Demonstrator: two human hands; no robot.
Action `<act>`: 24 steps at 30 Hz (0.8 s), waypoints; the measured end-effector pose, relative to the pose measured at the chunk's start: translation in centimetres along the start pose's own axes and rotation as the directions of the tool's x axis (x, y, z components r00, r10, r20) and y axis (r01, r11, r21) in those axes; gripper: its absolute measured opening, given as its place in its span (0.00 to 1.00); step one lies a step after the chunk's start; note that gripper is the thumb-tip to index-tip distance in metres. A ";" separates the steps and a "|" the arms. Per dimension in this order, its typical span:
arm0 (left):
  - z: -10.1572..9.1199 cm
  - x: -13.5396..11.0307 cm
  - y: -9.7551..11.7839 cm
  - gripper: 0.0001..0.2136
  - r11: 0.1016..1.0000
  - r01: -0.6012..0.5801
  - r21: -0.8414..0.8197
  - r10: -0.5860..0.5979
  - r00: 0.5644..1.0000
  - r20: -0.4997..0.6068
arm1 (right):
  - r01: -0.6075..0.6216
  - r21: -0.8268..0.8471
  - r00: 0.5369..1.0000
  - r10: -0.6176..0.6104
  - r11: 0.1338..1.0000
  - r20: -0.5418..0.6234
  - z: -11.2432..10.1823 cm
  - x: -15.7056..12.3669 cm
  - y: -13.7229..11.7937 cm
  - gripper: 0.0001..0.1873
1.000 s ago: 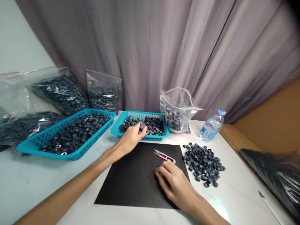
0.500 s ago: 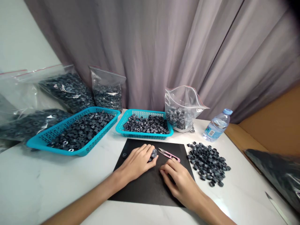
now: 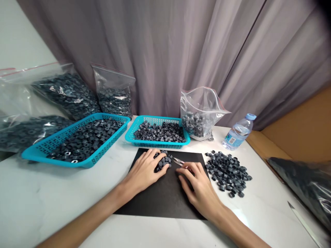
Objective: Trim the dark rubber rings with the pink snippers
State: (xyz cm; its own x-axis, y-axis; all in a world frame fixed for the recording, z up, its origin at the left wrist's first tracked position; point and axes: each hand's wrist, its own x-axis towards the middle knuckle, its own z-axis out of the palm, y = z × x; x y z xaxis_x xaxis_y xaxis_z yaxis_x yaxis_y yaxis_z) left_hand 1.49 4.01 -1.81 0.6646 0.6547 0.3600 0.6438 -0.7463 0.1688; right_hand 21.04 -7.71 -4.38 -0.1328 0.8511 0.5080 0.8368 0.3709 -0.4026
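My left hand (image 3: pixel 146 170) rests on the black mat (image 3: pixel 165 203), fingers and thumb spread around a small heap of dark grey plastic rings (image 3: pixel 162 162). The fingers partly cover the heap. Just to the right lie pink-handled thread snips (image 3: pixel 178 161), their blades pointing left. My right hand (image 3: pixel 198 184) is over the handle of the snips, its fingers bent and the thumb apart from them. Most of the handle is hidden under the fingers, and a grip on it does not show.
Two turquoise baskets (image 3: pixel 90 162) (image 3: pixel 157 143) hold many rings. An open zip bag (image 3: pixel 198 117), a water bottle (image 3: pixel 239 132) and a loose ring pile (image 3: pixel 227 172) stand right. Filled bags (image 3: pixel 113 93) line the left back. A blade-like tool (image 3: pixel 301 218) lies front right.
My left fingers have opened from the rings, which now lie as a heap on the mat. My right hand has moved forward over the snips' handle. The view has shifted slightly.
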 end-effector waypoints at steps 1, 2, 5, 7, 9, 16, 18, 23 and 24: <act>-0.1 0.0 0.0 0.17 1.000 0.004 -0.013 -0.004 1.000 0.001 | -0.014 -0.031 1.000 0.014 0.999 -0.013 0.1 0.0 0.1 0.16; -0.2 0.0 0.1 0.17 1.000 0.007 -0.029 -0.007 1.000 0.002 | -0.024 -0.060 1.000 0.023 0.998 -0.019 0.1 0.1 0.3 0.19; -0.5 0.0 0.1 0.16 0.997 0.013 -0.080 -0.013 1.000 -0.003 | -0.058 -0.120 0.998 0.055 0.991 -0.028 0.4 0.0 0.7 0.20; -0.6 0.0 0.1 0.16 0.995 0.006 -0.100 -0.008 1.000 -0.014 | -0.098 -0.149 0.994 0.091 0.984 -0.059 0.6 -0.1 0.9 0.18; -0.6 0.0 0.1 0.15 0.993 -0.001 -0.119 -0.002 1.000 -0.019 | -0.151 -0.186 0.986 0.133 0.971 -0.105 0.7 -0.2 1.1 0.17; -1.2 0.0 0.5 0.13 0.968 0.043 -0.246 -0.053 0.998 -0.034 | -0.215 -0.266 0.969 0.171 0.940 -0.178 0.3 0.6 2.5 0.18; -1.4 0.1 0.6 0.13 0.958 0.066 -0.278 -0.078 0.996 -0.031 | -0.183 -0.279 0.979 0.150 0.943 -0.135 0.0 1.4 3.1 0.22; -2.0 -0.4 0.2 0.15 0.949 0.118 -0.293 -0.126 0.992 -0.011 | -0.139 -0.224 0.990 0.136 0.965 -0.028 0.0 2.6 4.6 0.15; -2.1 -0.6 0.0 0.16 0.945 0.141 -0.296 -0.145 0.989 0.008 | -0.133 -0.214 0.991 0.131 0.968 -0.025 0.1 2.6 4.9 0.15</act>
State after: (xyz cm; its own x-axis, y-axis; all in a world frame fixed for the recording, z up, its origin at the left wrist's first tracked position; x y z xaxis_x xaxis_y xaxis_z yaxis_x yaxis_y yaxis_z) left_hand 0.28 3.32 -0.06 0.5674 0.7570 0.3240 0.5896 -0.6481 0.4820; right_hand 24.77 -3.62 -5.12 -0.0089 0.8829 0.4694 0.9412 0.1660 -0.2944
